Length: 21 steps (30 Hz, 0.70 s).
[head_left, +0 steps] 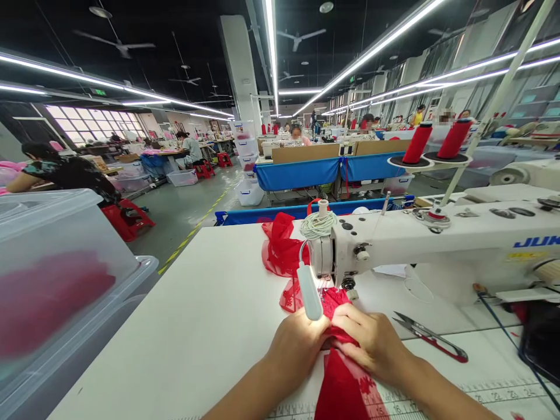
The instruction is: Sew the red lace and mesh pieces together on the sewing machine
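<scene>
Red fabric, sheer w/ darker red patt.; wht machine, blue lettering; blk/red snips; red thread cones.

A garment workshop in operation: a white sewing machine spans the right of the frame below red thread cones at upper right. People sit on red stools at left, beneath strip lights and ceiling fans, near a translucent plastic bin.
</scene>
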Each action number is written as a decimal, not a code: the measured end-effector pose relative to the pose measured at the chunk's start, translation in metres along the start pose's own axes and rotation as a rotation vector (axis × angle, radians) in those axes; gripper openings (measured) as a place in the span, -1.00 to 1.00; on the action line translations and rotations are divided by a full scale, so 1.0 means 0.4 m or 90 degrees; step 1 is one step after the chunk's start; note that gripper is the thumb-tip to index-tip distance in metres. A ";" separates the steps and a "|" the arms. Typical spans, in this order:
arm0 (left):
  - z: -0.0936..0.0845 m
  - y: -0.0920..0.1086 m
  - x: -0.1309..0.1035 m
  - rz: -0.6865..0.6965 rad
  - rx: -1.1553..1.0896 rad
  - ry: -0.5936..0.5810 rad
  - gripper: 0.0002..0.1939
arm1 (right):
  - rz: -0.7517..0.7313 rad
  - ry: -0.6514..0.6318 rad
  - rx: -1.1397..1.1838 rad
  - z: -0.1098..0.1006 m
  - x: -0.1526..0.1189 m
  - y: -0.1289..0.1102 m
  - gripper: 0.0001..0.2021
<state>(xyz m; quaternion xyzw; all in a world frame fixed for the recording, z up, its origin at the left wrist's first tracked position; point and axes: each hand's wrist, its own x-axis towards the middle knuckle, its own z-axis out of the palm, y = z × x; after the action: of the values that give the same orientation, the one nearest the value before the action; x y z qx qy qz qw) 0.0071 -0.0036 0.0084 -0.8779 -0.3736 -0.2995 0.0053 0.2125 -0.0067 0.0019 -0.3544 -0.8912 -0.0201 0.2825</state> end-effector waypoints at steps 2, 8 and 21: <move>0.003 -0.002 -0.004 -0.003 0.017 -0.013 -0.74 | 0.017 -0.009 -0.018 -0.002 -0.003 0.002 -0.78; 0.000 -0.006 -0.008 0.050 0.067 -0.015 -0.77 | 0.039 0.014 -0.041 0.006 -0.015 0.011 -0.67; -0.008 0.022 -0.024 0.148 0.203 -0.099 -0.68 | -0.033 0.060 -0.025 0.000 -0.016 0.020 -0.73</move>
<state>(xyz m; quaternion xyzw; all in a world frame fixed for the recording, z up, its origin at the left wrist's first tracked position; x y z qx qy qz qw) 0.0060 -0.0167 0.0077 -0.9234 -0.3121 -0.1656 0.1498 0.2215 -0.0045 -0.0028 -0.3357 -0.8851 -0.0615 0.3163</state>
